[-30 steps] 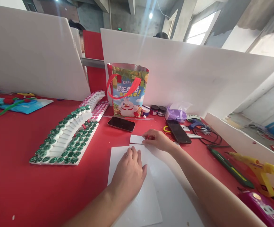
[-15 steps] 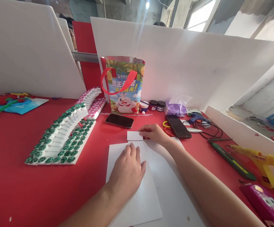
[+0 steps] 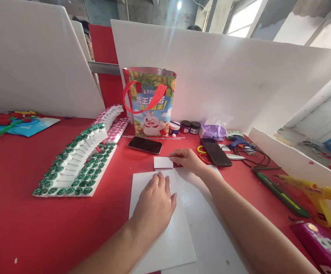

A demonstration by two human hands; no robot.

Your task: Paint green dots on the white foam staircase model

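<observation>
My left hand (image 3: 156, 199) lies flat, fingers stretched out, on a white foam board sheet (image 3: 171, 243). My right hand (image 3: 186, 160) reaches past the sheet's far edge and pinches the right end of a small white rectangular card (image 3: 163, 162). That card sits just beyond the sheet, close to its far edge. Under the sheet and to its right spreads a larger white board (image 3: 211, 228). A black phone (image 3: 145, 145) rests behind the card, and a second phone (image 3: 217, 153) lies partly over red and yellow scissors (image 3: 200, 149), right of my right hand.
Left stands a curved white stair model (image 3: 74, 163) with green and pink discs. A printed bag (image 3: 154, 102), paint jars (image 3: 186, 126) and a purple tissue pack (image 3: 213, 131) line the back. To the right are a green cutter (image 3: 279, 192), yellow glue gun (image 3: 311, 190) and magenta box (image 3: 319, 243).
Both hands hold nearly the same pose. The small card's near edge looks slightly raised; otherwise the whole view has only shifted a little.
</observation>
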